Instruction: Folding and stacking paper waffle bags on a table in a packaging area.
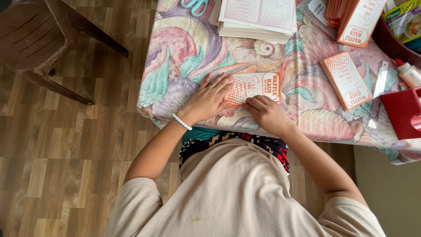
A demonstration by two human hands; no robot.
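Note:
An orange-and-white printed paper sleeve point(256, 85) lies flat on the patterned tablecloth point(184, 57) near the table's front edge. My left hand point(208, 98), with a ring and a white bead bracelet, lies flat with fingers spread on the sleeve's left end. My right hand point(265, 113) has its fingers curled and presses along the sleeve's lower edge.
A stack of flat printed sheets point(258, 17) lies at the back with teal scissors point(194, 6) beside it. Finished orange sleeves point(346, 79) lie to the right, more stand point(357, 19) behind. A glue bottle point(408, 73) and red box point(403, 112) sit far right. A brown plastic chair point(39, 39) stands left.

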